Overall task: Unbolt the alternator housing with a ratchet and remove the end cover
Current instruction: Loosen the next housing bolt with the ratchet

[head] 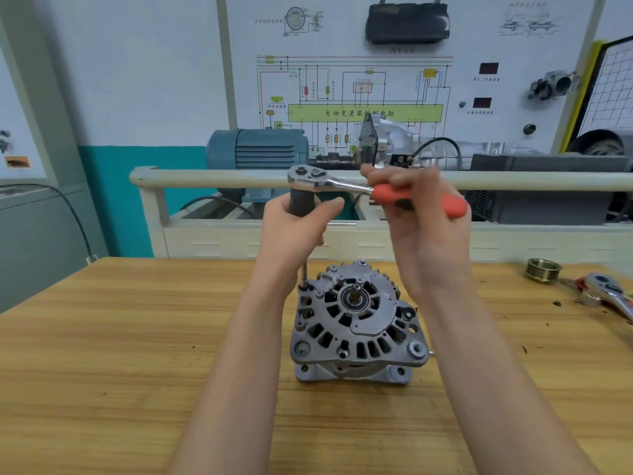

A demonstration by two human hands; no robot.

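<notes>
A silver alternator (356,323) stands on the wooden table (102,337), end cover and shaft facing up. A ratchet (329,183) with a red handle is held level above it. My right hand (421,217) grips the red handle. My left hand (294,221) grips the dark upper part of a long extension (304,274) under the ratchet head. The thin shaft of the extension runs straight down to a bolt at the housing's upper left edge. Other housing bolts show around the rim.
A brass-coloured pulley (544,270) and a second ratchet (606,293) lie at the table's right edge. Behind the table runs a white rail (212,178) of a training stand with a blue motor (257,149) and a wiring diagram board.
</notes>
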